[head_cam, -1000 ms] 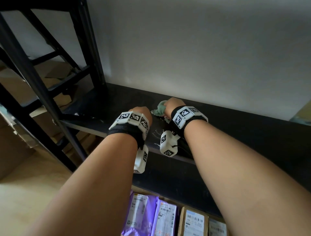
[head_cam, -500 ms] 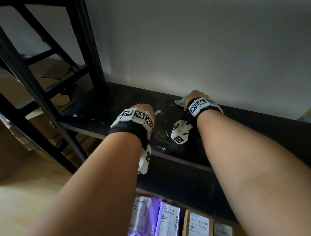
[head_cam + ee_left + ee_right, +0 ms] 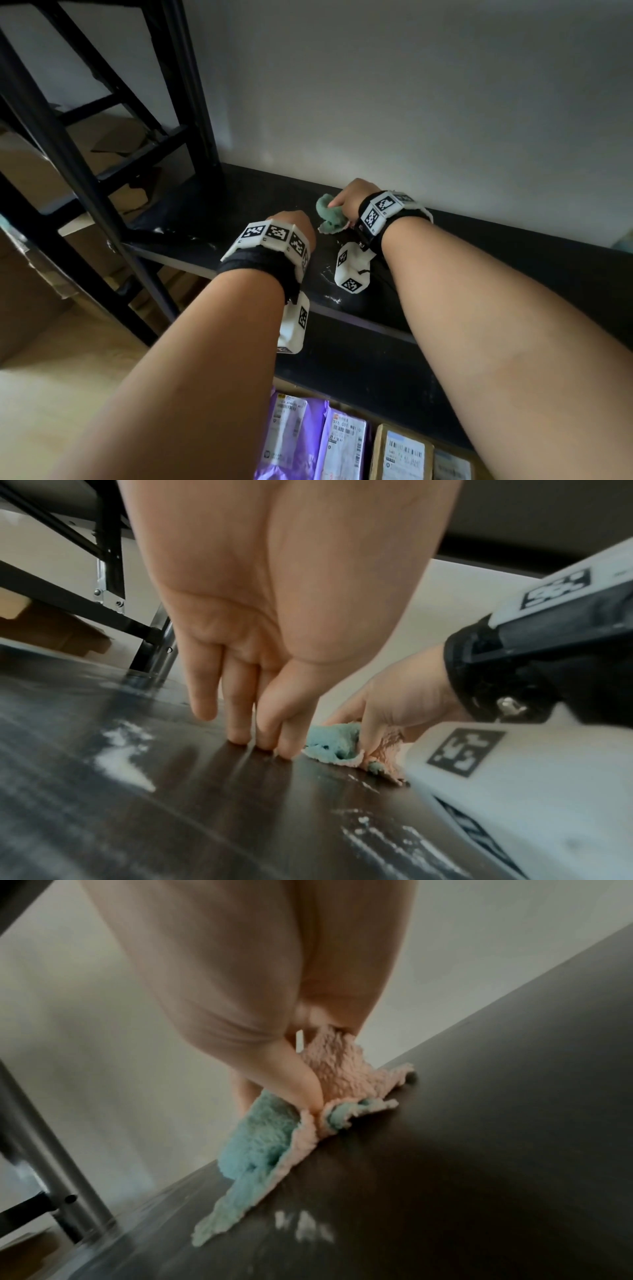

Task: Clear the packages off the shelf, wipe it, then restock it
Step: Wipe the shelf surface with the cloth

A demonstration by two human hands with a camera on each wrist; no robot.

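The black shelf (image 3: 513, 260) carries no packages; white dust streaks (image 3: 123, 753) lie on its dark board (image 3: 479, 1150). My right hand (image 3: 349, 200) grips a crumpled teal and pink cloth (image 3: 329, 214) and presses it on the board near the back wall; the right wrist view shows the cloth (image 3: 274, 1134) bunched under the thumb. My left hand (image 3: 294, 222) stands just left of the cloth, its straight fingertips (image 3: 263, 737) touching the board and holding nothing. The cloth (image 3: 332, 742) lies right beside those fingertips.
Several labelled packages, purple mailers (image 3: 291, 438) and a brown box (image 3: 400, 452), lie below the shelf at the bottom edge. The black frame upright (image 3: 61, 164) and cross braces stand at left, with cardboard (image 3: 113, 137) behind. A white wall closes off the back.
My right hand carried the cloth right along the back of the shelf, then returned left toward my left hand. The left hand stayed planted on the board.
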